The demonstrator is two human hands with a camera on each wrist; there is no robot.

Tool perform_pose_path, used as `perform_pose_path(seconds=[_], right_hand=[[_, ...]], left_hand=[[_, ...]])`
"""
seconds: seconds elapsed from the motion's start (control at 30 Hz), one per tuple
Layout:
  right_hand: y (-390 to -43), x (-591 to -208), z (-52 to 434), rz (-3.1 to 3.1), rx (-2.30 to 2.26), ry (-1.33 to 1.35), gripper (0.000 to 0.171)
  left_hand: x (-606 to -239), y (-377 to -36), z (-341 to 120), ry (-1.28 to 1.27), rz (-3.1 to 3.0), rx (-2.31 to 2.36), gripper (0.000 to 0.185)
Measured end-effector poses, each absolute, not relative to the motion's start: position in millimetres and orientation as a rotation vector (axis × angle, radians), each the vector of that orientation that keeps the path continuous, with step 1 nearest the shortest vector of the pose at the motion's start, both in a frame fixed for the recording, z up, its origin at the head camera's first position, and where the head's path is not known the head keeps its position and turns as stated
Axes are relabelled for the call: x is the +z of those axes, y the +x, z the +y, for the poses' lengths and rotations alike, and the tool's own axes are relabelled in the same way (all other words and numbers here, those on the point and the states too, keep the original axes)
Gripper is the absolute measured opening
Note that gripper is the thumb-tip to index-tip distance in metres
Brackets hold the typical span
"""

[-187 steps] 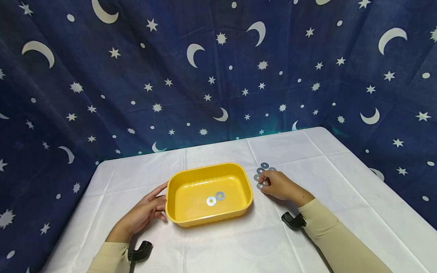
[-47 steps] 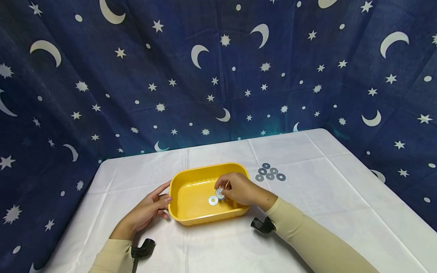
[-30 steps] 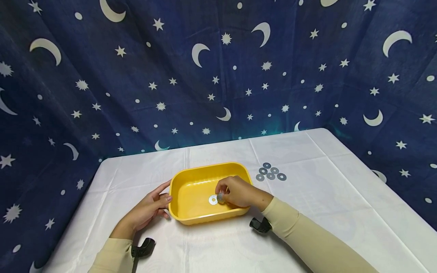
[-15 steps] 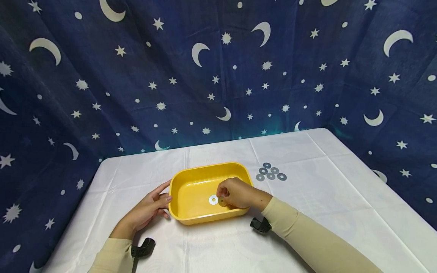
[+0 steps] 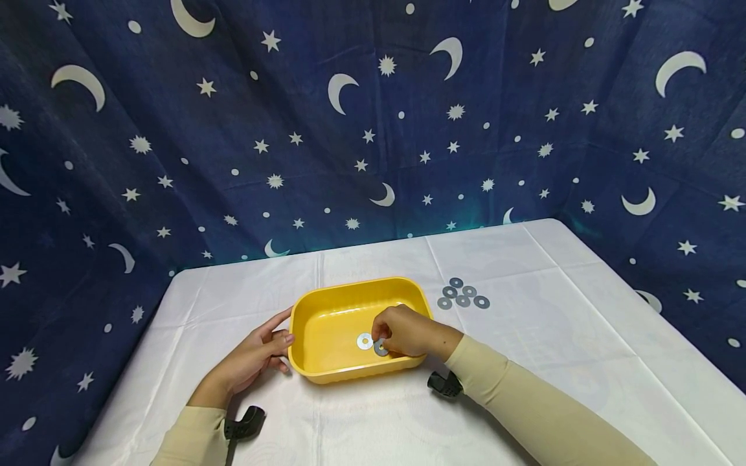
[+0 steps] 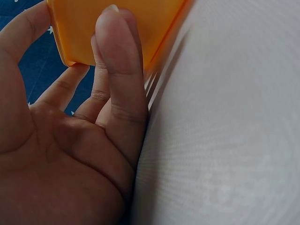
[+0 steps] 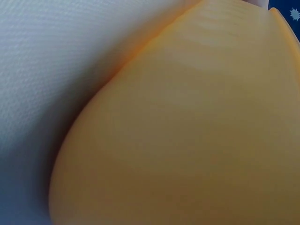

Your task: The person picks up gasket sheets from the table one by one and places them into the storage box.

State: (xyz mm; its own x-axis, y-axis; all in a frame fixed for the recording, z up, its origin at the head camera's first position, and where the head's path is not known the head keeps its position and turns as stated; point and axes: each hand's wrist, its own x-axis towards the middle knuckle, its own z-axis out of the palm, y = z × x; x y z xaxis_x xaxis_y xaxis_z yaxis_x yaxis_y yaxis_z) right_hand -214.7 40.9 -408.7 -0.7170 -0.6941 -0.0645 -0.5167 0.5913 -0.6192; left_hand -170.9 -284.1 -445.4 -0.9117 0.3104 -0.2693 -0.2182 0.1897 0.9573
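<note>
In the head view a yellow plastic tub (image 5: 332, 323) stands on the white-covered table. My left hand (image 5: 250, 359) is at its left end, fingertips touching the outer wall; the left wrist view shows the fingers (image 6: 65, 86) fairly straight against the tub. My right hand (image 5: 408, 330) reaches over the right side into the tub. Its thumb and fingers pinch a grey metal washer (image 5: 381, 348) low over the tub floor. Just left of that lies a shiny washer (image 5: 360, 345), flat. Whether another washer lies under the right fingers is hidden. In the right wrist view, the tub's outer wall (image 7: 178, 122) blocks the hand.
Several flat washers (image 5: 463, 301) lie grouped on the table to the right of the tub. A white cloth (image 5: 559, 362) covers the table, with faint creases. Behind it hangs a dark blue curtain (image 5: 303, 116) with moons and stars. Each wrist wears a black camera mount (image 5: 246, 424).
Since the oldest frame, my right hand has gone from the loose washers into the tub with one. Lately that washer has tilted from upright to flatter; the left hand has stayed at the tub.
</note>
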Motion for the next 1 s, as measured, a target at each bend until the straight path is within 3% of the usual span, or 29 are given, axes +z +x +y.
perform_pose_path(seconds=[1.0], right_hand=[[-214.4, -408.9, 38.5, 2.558, -0.819, -0.950, 0.015]], left_hand=[[-445.4, -171.0, -284.2, 0.087, 2.062, 1.777, 0.072]])
